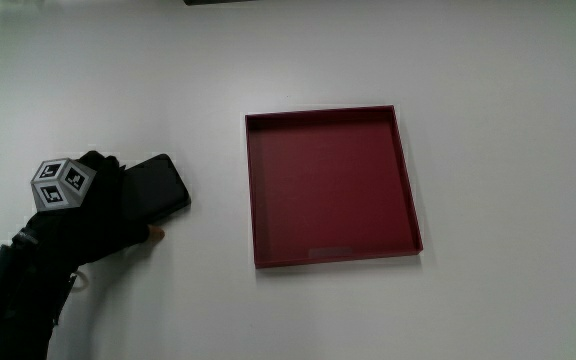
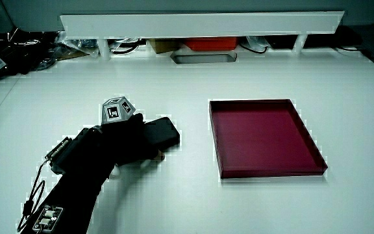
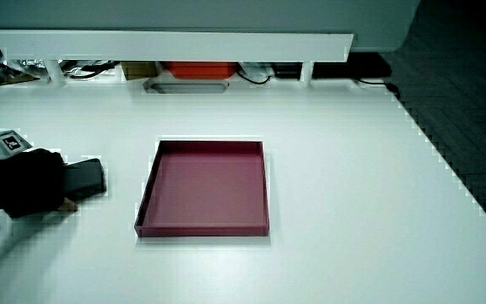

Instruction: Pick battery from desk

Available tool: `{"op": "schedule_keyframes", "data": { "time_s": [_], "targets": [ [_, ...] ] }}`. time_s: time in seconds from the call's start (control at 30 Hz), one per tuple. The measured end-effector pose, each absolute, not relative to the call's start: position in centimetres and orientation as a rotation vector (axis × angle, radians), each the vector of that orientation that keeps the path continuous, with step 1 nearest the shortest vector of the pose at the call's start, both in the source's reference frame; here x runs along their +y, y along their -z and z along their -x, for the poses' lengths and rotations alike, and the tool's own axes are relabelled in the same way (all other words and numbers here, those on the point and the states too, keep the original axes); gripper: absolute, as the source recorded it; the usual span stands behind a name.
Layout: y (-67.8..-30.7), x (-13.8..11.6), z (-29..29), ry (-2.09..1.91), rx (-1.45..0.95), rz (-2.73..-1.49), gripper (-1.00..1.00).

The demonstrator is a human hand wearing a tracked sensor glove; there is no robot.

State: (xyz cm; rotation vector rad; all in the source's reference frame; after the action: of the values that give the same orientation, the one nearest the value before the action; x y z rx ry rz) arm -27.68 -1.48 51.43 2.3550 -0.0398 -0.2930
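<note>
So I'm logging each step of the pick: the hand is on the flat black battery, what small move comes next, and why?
Probably a short straight lift. The gloved hand covers the near end of the flat black rectangular battery, which appears to lie flat on the white table beside the empty dark red square tray, with nothing above it.

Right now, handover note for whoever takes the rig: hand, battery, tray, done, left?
Hand: on the table beside the tray, fingers closed around the battery.
Battery: dark flat slab, seemingly not yet lifted off the table; seen in both side views.
Tray: red, nothing in it.
Done: reach and grasp.
Left: lift the battery.
</note>
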Motion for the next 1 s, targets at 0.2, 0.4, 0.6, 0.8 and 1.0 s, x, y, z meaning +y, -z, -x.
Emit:
{"op": "schedule_keyframes", "data": {
  "time_s": [0.2, 0.4, 0.6, 0.8, 1.0],
  "targets": [
    [-51.1, -1.5, 27.7, 0.306, -0.005, -2.391, 0.38],
    [-51.0, -1.3, 27.9, 0.319, 0.019, -2.436, 0.67],
    [-50.9, -1.1, 27.8, 0.355, 0.053, -2.449, 0.95],
    [-48.7, -1.4, 26.2, 0.391, 0.127, -2.487, 1.0],
    [-45.9, -2.1, 23.0, 0.445, 0.268, -2.561, 1.0]
  ]
}}
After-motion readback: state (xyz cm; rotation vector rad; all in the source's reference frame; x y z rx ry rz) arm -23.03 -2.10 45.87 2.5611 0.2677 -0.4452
